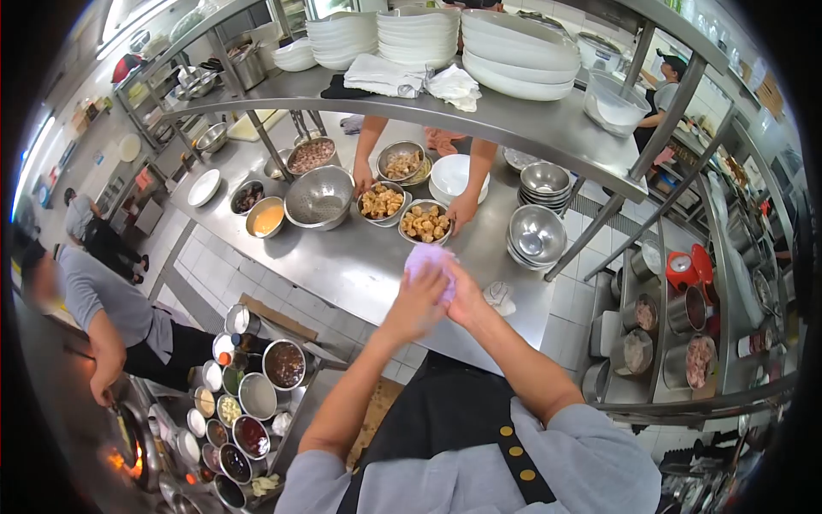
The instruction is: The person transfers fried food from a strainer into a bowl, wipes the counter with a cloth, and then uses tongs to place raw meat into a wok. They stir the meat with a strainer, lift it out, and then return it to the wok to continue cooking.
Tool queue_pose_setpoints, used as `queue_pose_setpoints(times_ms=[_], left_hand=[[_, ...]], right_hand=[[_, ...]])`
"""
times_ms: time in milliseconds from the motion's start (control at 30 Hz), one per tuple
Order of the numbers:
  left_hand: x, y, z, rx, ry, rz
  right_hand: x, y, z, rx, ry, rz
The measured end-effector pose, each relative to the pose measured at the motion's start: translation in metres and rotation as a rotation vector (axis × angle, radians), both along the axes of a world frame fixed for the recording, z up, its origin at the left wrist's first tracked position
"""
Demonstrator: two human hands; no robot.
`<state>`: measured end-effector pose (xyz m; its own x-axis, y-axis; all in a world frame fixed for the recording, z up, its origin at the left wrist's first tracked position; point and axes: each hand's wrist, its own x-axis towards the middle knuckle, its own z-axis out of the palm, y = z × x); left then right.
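A crumpled lilac cloth [430,261] is between my hands, above the near edge of the steel table [368,274]. My left hand [419,298] presses on it from the left, slightly blurred. My right hand [465,293] is closed around its right side. Just beyond the cloth is a metal bowl of browned, fried-looking pieces [425,223], with a second similar bowl [382,202] to its left. Across the table, another person's hands [463,212] reach under the shelf and touch these bowls. A white crumpled cloth [499,298] lies right of my right hand.
An overhead steel shelf [548,116] carries stacked white dishes [522,64]. A perforated metal bowl [319,197] and a bowl of orange liquid [265,218] stand left; stacked metal bowls [538,233] stand right. At lower left, a co-worker [120,300] works a flaming wok beside several sauce containers [251,435].
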<state>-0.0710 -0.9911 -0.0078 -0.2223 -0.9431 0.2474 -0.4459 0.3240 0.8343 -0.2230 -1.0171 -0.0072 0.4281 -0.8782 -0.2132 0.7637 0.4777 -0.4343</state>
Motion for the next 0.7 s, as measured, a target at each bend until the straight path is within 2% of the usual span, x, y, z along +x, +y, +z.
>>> queue_pose_setpoints(times_ms=[33,67,133,167,200,233,267,300,333,400,433,467,567,600,667,700], left_hand=[[-0.014,0.016,0.015,-0.335,-0.546,-0.212],[-0.01,0.02,0.009,-0.338,-0.543,-0.214],[0.005,0.013,-0.012,-0.173,0.177,0.196],[0.002,0.004,-0.034,-0.072,0.423,0.362],[0.001,0.011,-0.036,-0.058,0.419,0.363],[0.0,0.015,-0.036,0.431,0.837,0.158],[-0.004,0.014,-0.033,0.921,1.227,-0.085],[-0.016,0.016,-0.04,0.791,1.249,-0.035],[-0.021,0.015,-0.038,0.791,1.243,-0.043],[-0.029,0.016,-0.031,0.447,1.014,0.147],[-0.045,0.024,-0.018,0.055,0.512,0.208],[-0.047,0.021,-0.02,0.064,0.503,0.204],[-0.045,-0.007,-0.029,-0.535,-0.088,0.097],[-0.027,-0.019,-0.031,-0.005,0.396,-0.034],[0.011,-0.036,-0.021,0.576,0.809,0.165],[0.011,-0.03,-0.026,0.757,0.964,0.045]], right_hand=[[-0.001,0.0,-0.021,-0.023,0.14,-0.056],[-0.003,0.001,-0.033,-0.049,0.277,-0.113],[-0.008,0.0,-0.026,-0.029,0.17,-0.133],[-0.01,0.006,-0.02,0.006,0.129,-0.033],[-0.011,0.013,-0.018,0.047,0.089,0.069],[-0.011,0.014,-0.019,0.051,0.092,0.071],[-0.01,0.01,-0.017,-0.225,0.73,-0.052],[-0.01,0.005,-0.015,-0.506,1.362,-0.19],[-0.013,-0.003,-0.021,-0.505,1.361,-0.202],[-0.019,-0.026,-0.045,-0.574,1.604,-0.596],[-0.012,-0.03,-0.054,-0.549,1.753,-0.514],[-0.013,-0.025,-0.062,-0.534,1.75,-0.512],[-0.017,-0.028,-0.081,-1.364,1.726,-0.054],[-0.017,-0.026,-0.058,-1.367,1.729,-0.066],[-0.019,-0.008,0.009,-1.45,1.605,0.815],[-0.021,-0.009,0.01,-1.444,1.612,0.811]])
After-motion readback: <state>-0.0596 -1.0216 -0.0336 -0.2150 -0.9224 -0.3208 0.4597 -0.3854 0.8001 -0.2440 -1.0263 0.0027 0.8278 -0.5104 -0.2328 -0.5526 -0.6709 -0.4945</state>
